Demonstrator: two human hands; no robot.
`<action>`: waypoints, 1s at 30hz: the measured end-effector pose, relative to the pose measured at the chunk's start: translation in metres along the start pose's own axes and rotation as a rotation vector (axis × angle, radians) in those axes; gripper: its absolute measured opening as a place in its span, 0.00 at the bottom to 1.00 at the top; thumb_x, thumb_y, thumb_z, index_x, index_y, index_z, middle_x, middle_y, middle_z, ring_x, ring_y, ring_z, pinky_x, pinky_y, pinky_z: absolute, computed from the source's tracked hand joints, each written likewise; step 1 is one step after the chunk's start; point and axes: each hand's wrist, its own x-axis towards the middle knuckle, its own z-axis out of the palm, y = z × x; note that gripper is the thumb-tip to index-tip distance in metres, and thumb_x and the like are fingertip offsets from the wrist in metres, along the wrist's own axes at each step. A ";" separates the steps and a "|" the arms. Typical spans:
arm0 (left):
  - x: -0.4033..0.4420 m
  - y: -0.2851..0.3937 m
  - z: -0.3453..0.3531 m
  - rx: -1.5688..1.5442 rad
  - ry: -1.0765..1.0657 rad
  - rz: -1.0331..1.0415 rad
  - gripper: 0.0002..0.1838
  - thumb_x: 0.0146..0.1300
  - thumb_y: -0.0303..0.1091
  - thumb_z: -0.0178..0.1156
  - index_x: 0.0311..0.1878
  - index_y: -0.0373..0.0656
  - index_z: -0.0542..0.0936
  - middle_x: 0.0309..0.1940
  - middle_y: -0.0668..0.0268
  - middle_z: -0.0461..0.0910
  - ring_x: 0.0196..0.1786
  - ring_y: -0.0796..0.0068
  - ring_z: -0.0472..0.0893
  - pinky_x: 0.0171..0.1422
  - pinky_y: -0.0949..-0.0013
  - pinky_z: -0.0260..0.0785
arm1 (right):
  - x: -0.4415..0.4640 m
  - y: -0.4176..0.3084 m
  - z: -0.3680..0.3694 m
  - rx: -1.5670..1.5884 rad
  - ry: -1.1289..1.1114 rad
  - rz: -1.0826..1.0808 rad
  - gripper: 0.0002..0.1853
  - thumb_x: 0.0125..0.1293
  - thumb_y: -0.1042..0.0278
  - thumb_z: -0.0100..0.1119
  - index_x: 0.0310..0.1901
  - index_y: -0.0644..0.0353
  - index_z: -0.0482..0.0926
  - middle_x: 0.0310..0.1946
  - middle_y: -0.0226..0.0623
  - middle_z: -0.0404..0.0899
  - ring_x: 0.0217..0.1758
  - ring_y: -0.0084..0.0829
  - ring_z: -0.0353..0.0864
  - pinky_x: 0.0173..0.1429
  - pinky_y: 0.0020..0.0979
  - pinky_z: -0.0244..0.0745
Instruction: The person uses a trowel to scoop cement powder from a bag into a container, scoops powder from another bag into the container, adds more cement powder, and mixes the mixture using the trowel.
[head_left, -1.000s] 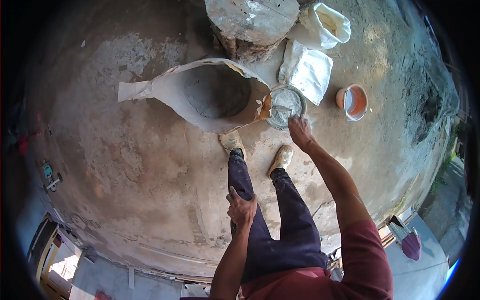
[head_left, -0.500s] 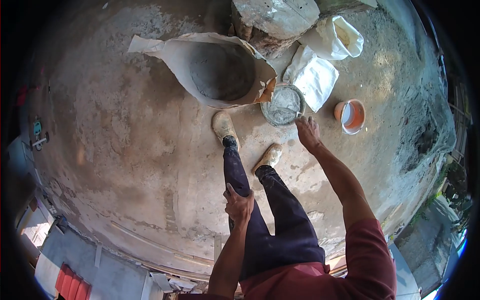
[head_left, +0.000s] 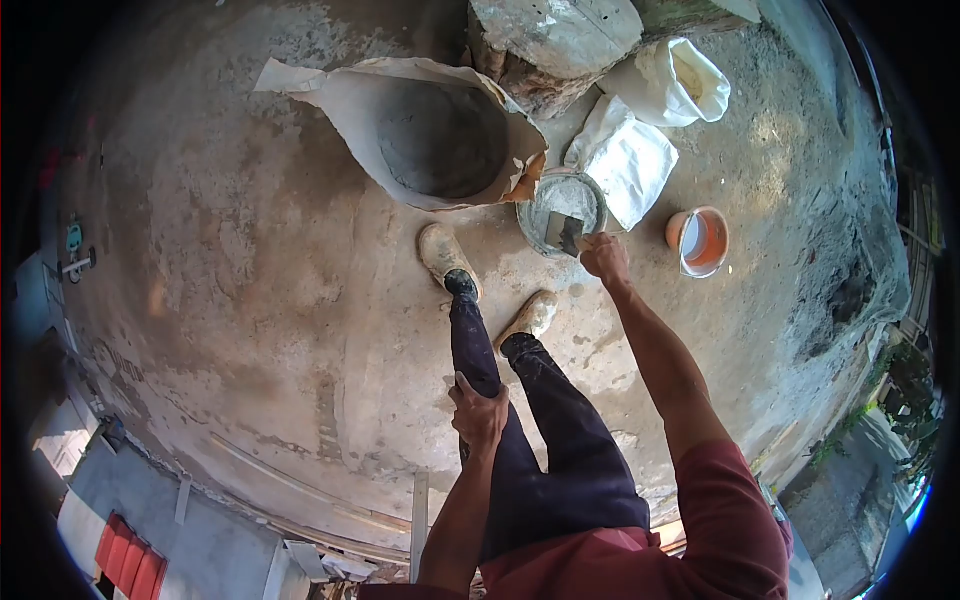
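Note:
My right hand (head_left: 606, 258) is closed round the handle of a flat-bladed trowel (head_left: 569, 233). The blade is tilted over the round bucket (head_left: 526, 232), whose inside holds grey powder or paste. Part of the blade looks dark. Lower down, my left hand (head_left: 481, 414) grips my left knee, fingers wrapped over the dark trouser leg (head_left: 473, 345). Left of the bucket lies a large torn-open paper sack (head_left: 350, 110) with dark grey material (head_left: 445, 140) inside. An orange bucket (head_left: 712, 240) stands to the right of my right hand.
Behind the bucket lie a flat white sack (head_left: 630, 160) and an upright open white sack (head_left: 690, 85). A big stone-like block (head_left: 555, 40) stands at the back. My light-coloured shoes (head_left: 445, 255) rest on the stained concrete floor (head_left: 250, 250). Boards (head_left: 280, 475) lie at lower left.
My right hand has shifted slightly left and down with the trowel, and its blade now shows broad side up over the bucket. My left hand stays on the knee.

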 end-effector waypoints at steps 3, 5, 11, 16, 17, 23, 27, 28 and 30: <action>0.001 0.002 0.003 0.010 0.006 0.004 0.50 0.55 0.56 0.68 0.75 0.39 0.59 0.62 0.49 0.69 0.50 0.44 0.84 0.56 0.46 0.77 | 0.006 0.013 -0.006 -0.077 -0.050 0.047 0.15 0.53 0.68 0.60 0.44 0.55 0.87 0.39 0.54 0.85 0.45 0.56 0.85 0.49 0.50 0.79; 0.000 0.006 -0.002 0.033 -0.023 -0.020 0.50 0.55 0.57 0.68 0.75 0.39 0.59 0.62 0.49 0.69 0.50 0.44 0.84 0.56 0.47 0.77 | 0.008 0.018 -0.013 -0.232 -0.062 0.027 0.13 0.53 0.69 0.61 0.42 0.55 0.87 0.40 0.52 0.85 0.44 0.54 0.85 0.49 0.49 0.80; 0.003 0.005 0.000 0.060 0.004 0.008 0.50 0.55 0.57 0.68 0.75 0.40 0.59 0.63 0.49 0.69 0.49 0.45 0.84 0.55 0.48 0.78 | 0.015 0.007 -0.052 -0.353 -0.070 -0.209 0.11 0.54 0.76 0.59 0.40 0.59 0.85 0.40 0.48 0.85 0.43 0.51 0.86 0.46 0.47 0.80; 0.005 0.005 -0.004 0.072 0.004 0.025 0.50 0.55 0.57 0.67 0.75 0.40 0.59 0.64 0.49 0.68 0.49 0.45 0.85 0.54 0.48 0.78 | 0.021 0.011 -0.058 -0.322 0.007 -0.419 0.08 0.60 0.77 0.55 0.37 0.60 0.85 0.40 0.47 0.82 0.45 0.50 0.82 0.48 0.48 0.77; 0.005 0.006 -0.006 0.078 0.002 0.026 0.50 0.55 0.57 0.67 0.75 0.40 0.59 0.65 0.49 0.68 0.49 0.44 0.85 0.54 0.48 0.78 | 0.020 0.011 -0.059 -0.377 -0.034 -0.465 0.08 0.61 0.76 0.54 0.36 0.60 0.84 0.40 0.48 0.81 0.47 0.49 0.80 0.50 0.48 0.75; 0.008 0.007 -0.012 0.067 -0.011 0.024 0.50 0.55 0.56 0.67 0.75 0.40 0.59 0.66 0.49 0.67 0.50 0.44 0.84 0.56 0.48 0.77 | 0.025 0.022 -0.041 -0.713 -0.080 -0.778 0.08 0.60 0.72 0.56 0.32 0.59 0.86 0.40 0.44 0.81 0.55 0.42 0.77 0.57 0.41 0.71; 0.012 0.008 -0.017 0.047 -0.034 0.009 0.50 0.55 0.56 0.67 0.76 0.40 0.58 0.66 0.49 0.67 0.50 0.43 0.84 0.57 0.47 0.76 | 0.032 0.003 -0.037 -0.930 -0.170 -0.846 0.08 0.59 0.69 0.60 0.34 0.56 0.89 0.42 0.43 0.83 0.57 0.42 0.77 0.60 0.40 0.70; 0.013 0.007 -0.017 0.043 -0.027 0.012 0.50 0.56 0.56 0.67 0.76 0.41 0.58 0.66 0.49 0.67 0.50 0.43 0.84 0.57 0.47 0.76 | 0.036 -0.001 -0.035 -0.893 -0.175 -0.863 0.08 0.58 0.72 0.59 0.34 0.60 0.87 0.42 0.45 0.82 0.56 0.44 0.77 0.61 0.41 0.71; 0.013 0.005 -0.018 0.039 -0.025 0.012 0.50 0.56 0.56 0.67 0.76 0.41 0.58 0.66 0.49 0.67 0.50 0.43 0.84 0.57 0.47 0.76 | 0.039 -0.012 -0.034 -0.856 -0.187 -0.881 0.08 0.57 0.74 0.59 0.34 0.65 0.86 0.42 0.47 0.80 0.56 0.45 0.77 0.62 0.43 0.71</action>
